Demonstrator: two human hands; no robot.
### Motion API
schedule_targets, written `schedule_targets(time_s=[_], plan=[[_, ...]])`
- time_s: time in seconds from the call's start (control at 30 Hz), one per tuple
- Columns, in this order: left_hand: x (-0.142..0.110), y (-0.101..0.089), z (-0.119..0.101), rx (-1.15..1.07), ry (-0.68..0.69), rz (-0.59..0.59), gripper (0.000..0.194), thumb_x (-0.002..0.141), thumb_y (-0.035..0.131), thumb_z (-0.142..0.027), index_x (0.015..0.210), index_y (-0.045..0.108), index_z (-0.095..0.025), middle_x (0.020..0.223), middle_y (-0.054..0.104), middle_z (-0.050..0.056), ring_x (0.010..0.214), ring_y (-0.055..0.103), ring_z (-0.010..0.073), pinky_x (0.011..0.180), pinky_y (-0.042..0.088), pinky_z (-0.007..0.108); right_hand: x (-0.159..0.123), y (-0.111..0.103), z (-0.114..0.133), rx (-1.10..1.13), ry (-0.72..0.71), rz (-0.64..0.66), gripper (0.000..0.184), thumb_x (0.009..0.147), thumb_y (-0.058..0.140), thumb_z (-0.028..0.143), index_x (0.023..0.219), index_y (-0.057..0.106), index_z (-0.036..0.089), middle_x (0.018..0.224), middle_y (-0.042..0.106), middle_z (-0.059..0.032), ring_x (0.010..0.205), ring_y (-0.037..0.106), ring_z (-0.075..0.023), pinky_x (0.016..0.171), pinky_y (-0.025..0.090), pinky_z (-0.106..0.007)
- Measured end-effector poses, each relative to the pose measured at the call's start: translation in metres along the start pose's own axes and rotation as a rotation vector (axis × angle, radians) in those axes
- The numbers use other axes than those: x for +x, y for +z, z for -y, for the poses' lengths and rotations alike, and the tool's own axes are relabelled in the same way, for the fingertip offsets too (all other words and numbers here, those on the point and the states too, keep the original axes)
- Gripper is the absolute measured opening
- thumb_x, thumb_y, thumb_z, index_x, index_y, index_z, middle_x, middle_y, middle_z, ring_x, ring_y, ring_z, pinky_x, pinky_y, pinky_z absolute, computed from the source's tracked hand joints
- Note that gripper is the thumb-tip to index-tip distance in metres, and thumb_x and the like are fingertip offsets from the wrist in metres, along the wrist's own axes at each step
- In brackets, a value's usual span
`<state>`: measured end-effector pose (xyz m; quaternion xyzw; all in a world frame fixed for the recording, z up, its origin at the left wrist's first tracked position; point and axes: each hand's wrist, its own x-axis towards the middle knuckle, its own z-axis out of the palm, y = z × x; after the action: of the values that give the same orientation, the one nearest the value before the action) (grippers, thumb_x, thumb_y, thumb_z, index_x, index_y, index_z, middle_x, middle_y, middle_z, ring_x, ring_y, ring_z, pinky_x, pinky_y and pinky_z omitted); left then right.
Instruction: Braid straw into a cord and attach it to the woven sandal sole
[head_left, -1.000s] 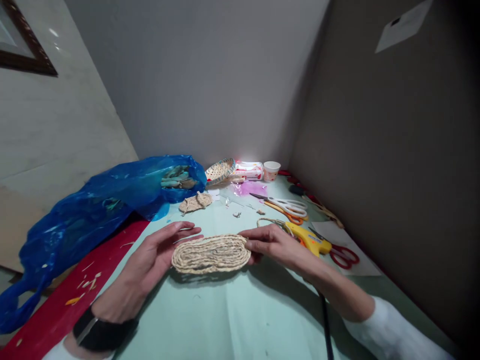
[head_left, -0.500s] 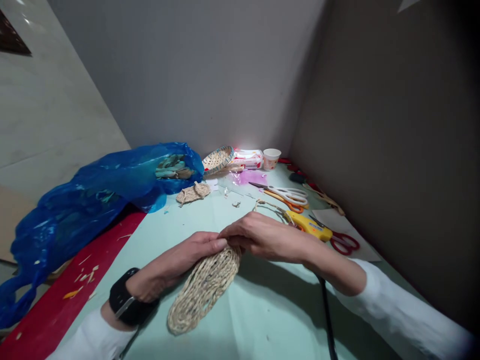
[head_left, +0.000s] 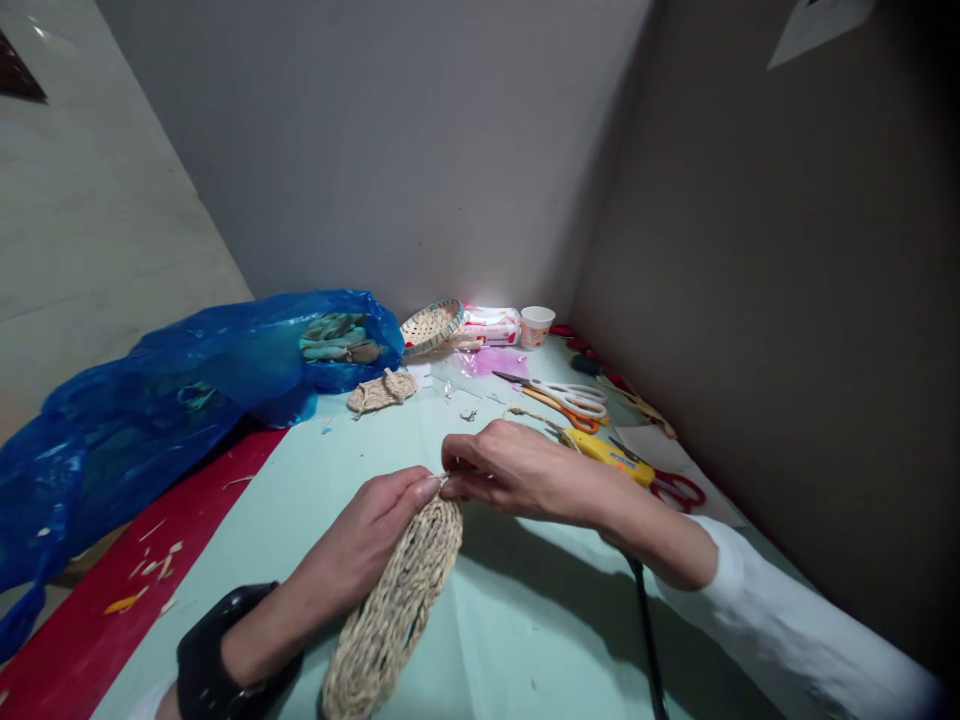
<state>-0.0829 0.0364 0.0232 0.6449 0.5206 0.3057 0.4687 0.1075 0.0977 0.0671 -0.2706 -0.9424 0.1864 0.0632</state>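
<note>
A flat, elongated piece of coiled braided straw (head_left: 397,605) slants up from the table's near side. My left hand (head_left: 386,520) grips its upper end, thumb on top. Close beside it, my right hand (head_left: 510,470) pinches the straw cord (head_left: 444,482) at that same end. The cord's tail (head_left: 529,415) shows beyond my right hand, lying near a yellow glue gun (head_left: 611,456). The fingertips partly hide where the cord meets the coil.
A blue plastic bag (head_left: 202,350) lies at left. A small straw sole (head_left: 382,392), woven basket (head_left: 433,328), paper cup (head_left: 536,327) and tissue pack (head_left: 491,327) stand farther back. White-handled scissors (head_left: 574,397) and red-handled scissors (head_left: 679,490) lie right; a black cable (head_left: 649,640) runs nearby.
My right fingers have drawn slightly apart from my left thumb, exposing cord between them. The straw piece now sits lower and farther left in view, as the view itself has shifted a little.
</note>
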Motion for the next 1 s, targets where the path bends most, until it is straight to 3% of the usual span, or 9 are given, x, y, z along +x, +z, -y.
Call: schedule_targets(time_s=[0.17,0.33,0.5,0.63,0.77,1.0], plan=[[-0.002,-0.007,-0.003,-0.037,-0.023,-0.052,0.038,0.092,0.041,-0.053,0.070,0.044,-0.022,0.069,0.038,-0.004,0.067,0.036,0.0150,0.062,0.033,0.025,-0.008,-0.006,-0.014,0.063,-0.065,0.015,0.022,0.098,0.043,0.023,0.083,0.058,0.016,0.071,0.061,0.0002,0.061,0.047,-0.0098,0.060,0.031,-0.022],[-0.002,-0.010,0.000,-0.114,-0.037,-0.148,0.039,0.090,0.046,-0.054,0.069,0.048,-0.020,0.068,0.041,-0.004,0.066,0.038,0.0141,0.061,0.034,0.024,-0.016,0.006,-0.021,-0.072,-0.043,-0.153,0.019,0.096,0.045,0.018,0.089,0.062,0.016,0.083,0.065,-0.0039,0.075,0.055,-0.0138,0.066,0.032,-0.025],[0.000,-0.011,0.005,-0.338,-0.109,-0.286,0.036,0.086,0.055,-0.053,0.074,0.056,-0.019,0.065,0.051,-0.003,0.062,0.048,0.0140,0.058,0.039,0.024,-0.020,0.022,-0.017,-0.302,0.053,-0.292,0.020,0.096,0.045,0.015,0.084,0.061,0.018,0.077,0.061,-0.0026,0.068,0.049,-0.0134,0.061,0.026,-0.028],[0.002,-0.016,0.008,-0.557,-0.058,-0.417,0.025,0.084,0.061,-0.045,0.083,0.062,-0.020,0.067,0.061,-0.002,0.061,0.056,0.0152,0.058,0.044,0.026,-0.021,0.025,-0.009,-0.457,0.093,-0.305,0.022,0.094,0.043,0.008,0.082,0.059,0.016,0.069,0.057,-0.0020,0.061,0.041,-0.0138,0.062,0.024,-0.031],[0.003,-0.021,0.010,-0.661,0.048,-0.529,0.022,0.084,0.063,-0.039,0.095,0.066,-0.020,0.074,0.069,0.001,0.061,0.060,0.0161,0.058,0.047,0.027,-0.020,0.032,-0.001,-0.431,0.105,-0.310,0.022,0.090,0.044,0.004,0.093,0.062,0.016,0.072,0.057,-0.0029,0.060,0.042,-0.0143,0.058,0.022,-0.030],[0.001,-0.021,0.010,-0.630,0.133,-0.667,0.024,0.086,0.060,-0.043,0.086,0.062,-0.019,0.081,0.069,0.001,0.067,0.062,0.0156,0.059,0.047,0.025,-0.019,0.060,0.012,-0.218,0.069,-0.349,0.034,0.092,0.039,0.006,0.119,0.057,0.017,0.075,0.059,-0.0023,0.055,0.044,-0.0139,0.052,0.021,-0.029]])
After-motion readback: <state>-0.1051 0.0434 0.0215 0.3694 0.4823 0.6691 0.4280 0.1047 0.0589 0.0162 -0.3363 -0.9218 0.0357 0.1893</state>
